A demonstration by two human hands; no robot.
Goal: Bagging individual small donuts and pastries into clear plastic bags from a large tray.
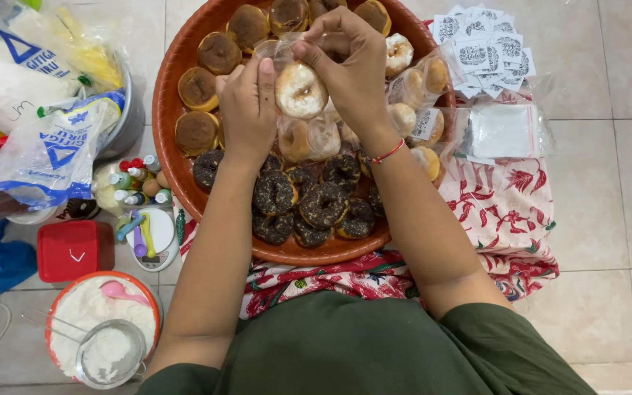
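Both hands are busy over the big brown tray [166, 110]: the left hand [246, 110] grips the side of a clear plastic bag [281, 55] holding a sugar-dusted doughnut [301, 91], while the right hand [349, 62] pinches the bag's mouth closed at the top. Just beneath and to the right of the hands lie several bagged doughnuts [411, 91], so the packing looks partly done. Unwrapped chocolate-sprinkled doughnuts [309, 205] sit nearer the person, and brown-glazed doughnuts [206, 88] lie left of the hands, apparently left to bag. Paper labels [480, 55] wait beyond the right hand.
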